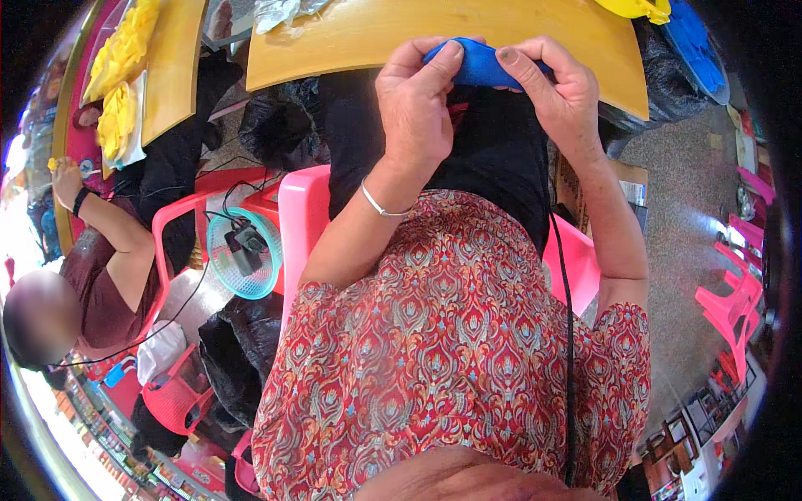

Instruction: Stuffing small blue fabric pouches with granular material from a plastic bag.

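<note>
Over the lap, at the wooden table (518, 25) edge: left hand (415, 107) and right hand (561, 93), fingers curled, pinching a blue cloth (479, 67) between them. Pink chair (302, 213); speckled floor (681, 217).

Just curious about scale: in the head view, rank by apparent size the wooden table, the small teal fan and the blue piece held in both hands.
1. Wooden table
2. Teal fan
3. Blue piece, partly hidden by fingers, so unsure against the fan.

A wooden table (376, 33) spans the top; yellow pieces (125, 50) lie upper left; a small teal fan (244, 253) stands left of a pink chair (302, 217).
</note>
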Motion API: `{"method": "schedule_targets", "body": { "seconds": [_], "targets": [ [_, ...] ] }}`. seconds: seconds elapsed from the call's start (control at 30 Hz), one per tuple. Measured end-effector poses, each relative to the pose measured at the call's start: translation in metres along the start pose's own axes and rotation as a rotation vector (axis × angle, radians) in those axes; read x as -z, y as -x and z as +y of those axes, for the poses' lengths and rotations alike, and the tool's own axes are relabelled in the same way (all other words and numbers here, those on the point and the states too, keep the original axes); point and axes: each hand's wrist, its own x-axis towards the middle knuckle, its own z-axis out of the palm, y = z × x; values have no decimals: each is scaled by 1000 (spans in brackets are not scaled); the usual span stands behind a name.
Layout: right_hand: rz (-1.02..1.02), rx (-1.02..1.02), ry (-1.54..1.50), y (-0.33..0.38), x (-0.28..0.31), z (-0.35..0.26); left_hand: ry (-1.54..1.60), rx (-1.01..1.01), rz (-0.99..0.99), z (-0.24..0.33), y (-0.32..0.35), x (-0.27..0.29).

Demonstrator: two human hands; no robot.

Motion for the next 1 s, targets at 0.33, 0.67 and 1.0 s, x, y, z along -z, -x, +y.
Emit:
{"method": "schedule_targets", "body": {
  "seconds": [0.33,0.67,1.0],
  "targets": [
    [87,-150,-409,2,-10,9,115,46,-177,-10,4,-6],
    [-39,89,-17,-14,3,2,194,178,-119,-7,5,0],
    [20,-139,-134,-7,2,24,44,199,-101,-17,16,-10]
  ]
}}
